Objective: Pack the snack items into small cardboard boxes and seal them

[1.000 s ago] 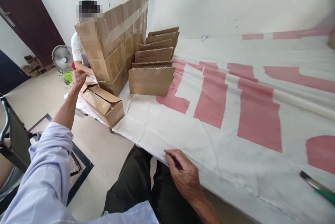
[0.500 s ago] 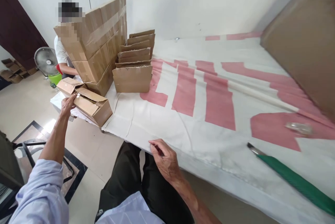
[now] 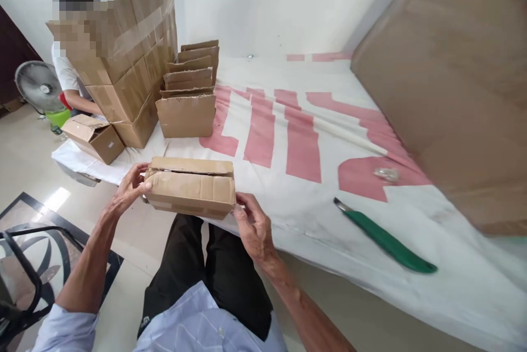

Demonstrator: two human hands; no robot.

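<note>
A long brown cardboard box [image 3: 189,190] is in front of me at the table's near edge, its top flaps folded in with a narrow gap between them. My left hand [image 3: 134,184] grips its left end, thumb on top. At the opposite end, my right hand [image 3: 253,223] has its thumb and fingers against the lower right corner. To the right, a green-handled knife [image 3: 387,242] lies on the cloth, its short blade towards the box. A small clear plastic item [image 3: 387,174], too blurred to name, rests beyond it.
Several open cartons with raised flaps [image 3: 186,116] stand behind the box. Left of them rises a wall of taped cartons [image 3: 135,61], with another small box [image 3: 94,138] before it. A co-worker [image 3: 74,77] sits behind. A big brown carton [image 3: 444,94] fills the right side.
My left hand has brought the box from the far left to in front of me. My right hand has come onto its right end. My view has turned right.
</note>
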